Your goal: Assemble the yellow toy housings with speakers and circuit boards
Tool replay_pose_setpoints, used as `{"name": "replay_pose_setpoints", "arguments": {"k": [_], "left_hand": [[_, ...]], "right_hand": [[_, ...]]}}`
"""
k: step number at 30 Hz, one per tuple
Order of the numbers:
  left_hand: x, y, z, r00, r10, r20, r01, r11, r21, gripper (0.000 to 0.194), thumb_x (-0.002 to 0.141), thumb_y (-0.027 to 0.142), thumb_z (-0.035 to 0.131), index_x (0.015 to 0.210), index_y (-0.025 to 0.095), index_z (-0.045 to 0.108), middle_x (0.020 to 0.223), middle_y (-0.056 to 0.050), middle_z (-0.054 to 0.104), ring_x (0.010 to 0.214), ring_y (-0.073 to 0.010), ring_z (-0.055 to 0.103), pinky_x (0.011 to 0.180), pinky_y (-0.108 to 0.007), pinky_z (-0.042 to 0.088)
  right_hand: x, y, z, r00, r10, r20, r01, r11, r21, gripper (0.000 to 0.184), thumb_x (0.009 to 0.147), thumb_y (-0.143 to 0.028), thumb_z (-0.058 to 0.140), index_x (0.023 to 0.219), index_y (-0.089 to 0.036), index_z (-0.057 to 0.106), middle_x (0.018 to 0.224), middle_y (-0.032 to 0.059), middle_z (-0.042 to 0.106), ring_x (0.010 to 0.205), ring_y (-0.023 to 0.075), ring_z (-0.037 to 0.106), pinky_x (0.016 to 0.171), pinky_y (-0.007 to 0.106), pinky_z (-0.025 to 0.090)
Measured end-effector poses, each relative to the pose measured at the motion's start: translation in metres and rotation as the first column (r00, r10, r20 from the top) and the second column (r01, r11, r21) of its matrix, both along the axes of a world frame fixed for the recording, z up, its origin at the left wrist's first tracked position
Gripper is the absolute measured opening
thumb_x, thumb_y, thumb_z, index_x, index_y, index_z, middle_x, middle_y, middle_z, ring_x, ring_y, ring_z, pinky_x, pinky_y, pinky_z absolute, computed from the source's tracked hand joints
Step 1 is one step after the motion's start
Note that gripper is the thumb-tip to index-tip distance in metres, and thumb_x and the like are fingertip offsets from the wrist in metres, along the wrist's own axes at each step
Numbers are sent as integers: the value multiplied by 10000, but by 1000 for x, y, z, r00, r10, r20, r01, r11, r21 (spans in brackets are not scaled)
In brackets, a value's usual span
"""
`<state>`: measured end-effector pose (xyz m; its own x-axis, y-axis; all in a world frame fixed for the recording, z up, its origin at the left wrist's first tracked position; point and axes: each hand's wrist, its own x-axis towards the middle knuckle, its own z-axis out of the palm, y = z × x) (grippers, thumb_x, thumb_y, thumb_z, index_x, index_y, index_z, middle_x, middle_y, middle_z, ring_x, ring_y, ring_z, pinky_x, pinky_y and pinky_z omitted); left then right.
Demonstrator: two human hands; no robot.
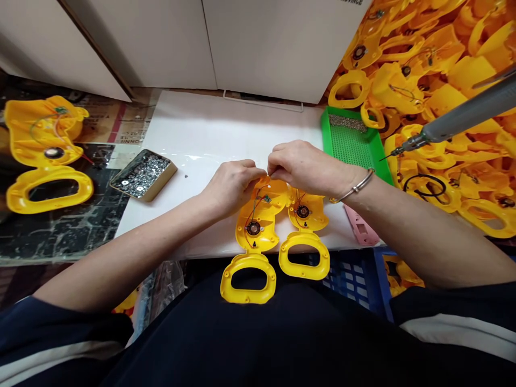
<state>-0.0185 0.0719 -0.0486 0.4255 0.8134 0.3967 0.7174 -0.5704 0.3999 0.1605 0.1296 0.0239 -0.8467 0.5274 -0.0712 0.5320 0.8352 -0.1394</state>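
Shirt [258, 344]: dark.
Left shell [264, 216]: on sheet [209, 123], loop [226, 282] overhanging.
Left hand [230, 185], right hand [300, 166]: fingers pinched at shell's top — cannot tell on what.
Wires [255, 204]: could tear — if fingers snag them.

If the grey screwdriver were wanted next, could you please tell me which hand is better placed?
Probably the right hand: the grey screwdriver juts in from the right edge, on that hand's side, while the left hand is farther across.
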Motion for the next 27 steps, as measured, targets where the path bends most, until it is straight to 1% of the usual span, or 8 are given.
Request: {"name": "replay_pose_setpoints", "arguments": {"k": [3,5,10,14,16,19,21,27], "left_hand": [[-2,-2,0,1000,2,21,-3,1000,14,363,908,152,396,835,152,752,770,-86,671,638,-157,583,583,-275,416],[-3,-4,1,999,11,52,-13,999,33,344,913,169,413,872,154,754,772,-80,675,645,-159,583,584,-275,415],[-9,-12,11,971,52,232,-55,998,7,241,883,187,504,934,163,738,780,-52,676,674,-143,578,629,-270,436],[-13,-16,23,914,53,402,29,980,-195,206,844,210,532,920,151,714,831,-50,660,699,-135,558,642,-273,435],[-14,-16,28,866,77,493,126,922,-365,232,863,275,521,950,151,697,914,-58,677,783,-157,582,696,-290,459],[-9,-16,36,784,133,606,255,821,-511,335,912,425,510,1026,160,679,1023,-66,692,934,-195,615,820,-325,487],[-4,-16,38,746,147,649,304,793,-528,380,894,483,565,1064,159,666,1037,-72,694,954,-198,627,828,-318,495],[6,-18,35,679,135,721,352,803,-481,332,872,406,624,1105,171,597,837,-24,668,740,-137,607,676,-265,475]], "right_hand": [[-1,-2,2,998,-38,-49,36,999,-41,190,809,-58,572,738,-159,716,754,8,669,695,108,544,696,264,404],[2,-4,5,985,-113,-132,93,984,-149,161,786,-61,603,736,-163,717,741,-5,677,689,102,554,678,253,410],[16,-13,8,816,-430,-387,206,841,-500,90,798,-158,647,828,-146,731,769,10,700,685,95,582,641,237,453],[24,-21,3,758,-536,-372,204,736,-645,155,818,-245,652,864,-133,748,710,10,685,622,88,571,585,229,453],[24,-25,4,731,-565,-382,193,709,-678,164,810,-257,660,862,-129,748,693,7,679,603,83,566,561,221,446],[22,-31,8,702,-571,-425,179,719,-671,151,796,-255,667,834,-132,745,690,3,675,603,79,562,556,214,439],[21,-34,11,702,-560,-441,177,736,-654,149,796,-255,662,826,-135,745,677,-2,664,598,79,553,557,216,435],[23,-43,10,708,-507,-491,174,800,-575,167,825,-264,638,866,-141,744,749,12,680,643,91,559,614,239,451]]}}
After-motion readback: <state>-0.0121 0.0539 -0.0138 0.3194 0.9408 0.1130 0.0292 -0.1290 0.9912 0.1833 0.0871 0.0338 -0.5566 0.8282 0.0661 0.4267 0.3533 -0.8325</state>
